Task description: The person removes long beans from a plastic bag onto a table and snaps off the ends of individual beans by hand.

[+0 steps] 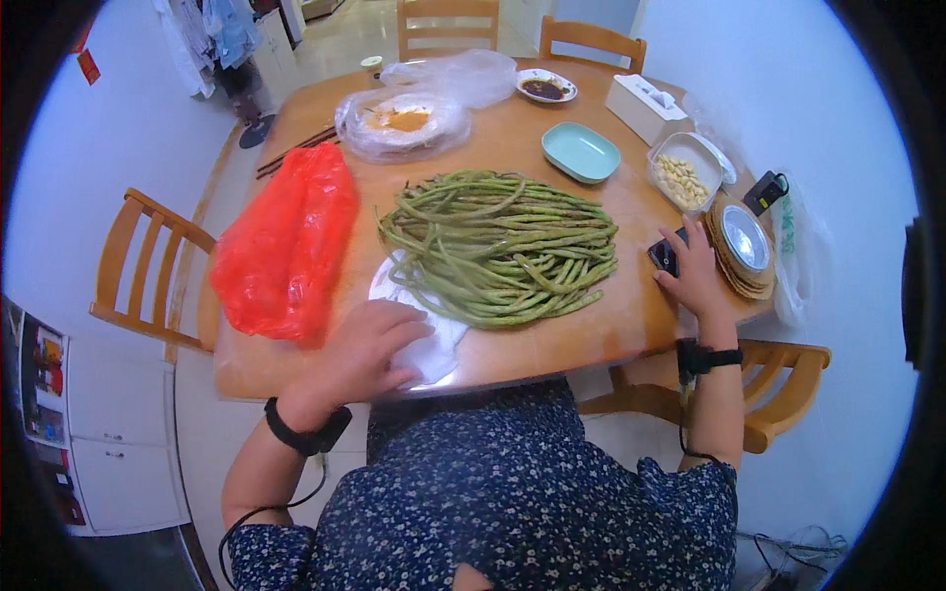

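Note:
A large pile of long green beans (510, 247) lies on the wooden table in front of me. My left hand (377, 343) is at the near left of the pile, fingers apart, over a crumpled white cloth (432, 362). Part of the cloth is under the beans. At the right side of the table, my right hand (692, 270) has its thumb and fingers around the edges of a black handheld device (667, 255), perhaps a phone, which sits on the tabletop. The palm hides part of it. A red plastic bag (292, 244) rests left of the beans.
Beyond the beans are a pale green dish (582, 152), a plastic-covered plate (403, 122), a dish of dark sauce (545, 87) and a tissue box (645, 109). At right stand a container of peeled cloves (681, 181), stacked round mats (746, 255) and a black gadget (766, 193). Chairs surround the table.

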A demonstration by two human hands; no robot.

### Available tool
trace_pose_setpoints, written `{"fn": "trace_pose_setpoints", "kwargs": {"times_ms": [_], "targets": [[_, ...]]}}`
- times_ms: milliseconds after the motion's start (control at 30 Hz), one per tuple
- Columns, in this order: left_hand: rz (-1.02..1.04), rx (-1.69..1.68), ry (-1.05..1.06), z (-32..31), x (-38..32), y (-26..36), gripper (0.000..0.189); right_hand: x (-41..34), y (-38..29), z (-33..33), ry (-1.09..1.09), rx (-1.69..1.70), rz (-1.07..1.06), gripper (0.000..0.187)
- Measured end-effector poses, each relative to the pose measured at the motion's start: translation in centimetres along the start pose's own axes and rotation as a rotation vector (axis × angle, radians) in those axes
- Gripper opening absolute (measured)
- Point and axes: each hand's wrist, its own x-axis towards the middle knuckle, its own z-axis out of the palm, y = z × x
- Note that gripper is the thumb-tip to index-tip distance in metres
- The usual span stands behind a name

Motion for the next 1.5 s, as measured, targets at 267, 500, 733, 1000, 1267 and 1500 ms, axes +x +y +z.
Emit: {"fn": "trace_pose_setpoints", "kwargs": {"times_ms": [267, 500, 733, 1000, 1267, 1500], "targets": [[-0.118, 0.081, -0.041, 2.4, 1.6, -0.5, 0.043, -0.2, 0.5, -1.3, -0.029, -0.138, 0.097, 0.081], [-0.119, 0.047, 0.02, 3.1, 1.8, -0.5, 0.04, -0.5, -6.6, -2.3, -0.112, 0.371, -0.139, 0.1], [-0.293, -0.037, -0.034, 3.4, 2.0, 0.8, 0.04, 1.4, -10.9, -1.4, -0.133, 0.514, -0.248, 0.116], [-0.326, -0.053, 0.0, 4.3, 2.9, 0.6, 0.065, 4.5, -11.7, 0.5, -0.116, 0.352, -0.333, 0.11], [-0.466, -0.046, 0.036, 2.5, 5.2, -3.9, 0.07, 10.1, -15.5, 1.0, -0.133, 0.155, -0.238, 0.111], [-0.525, -0.101, -0.255, -6.0, 7.6, -3.6, 0.032, 13.3, -16.7, -3.1, -0.304, 0.067, -0.156, 0.103]]}}
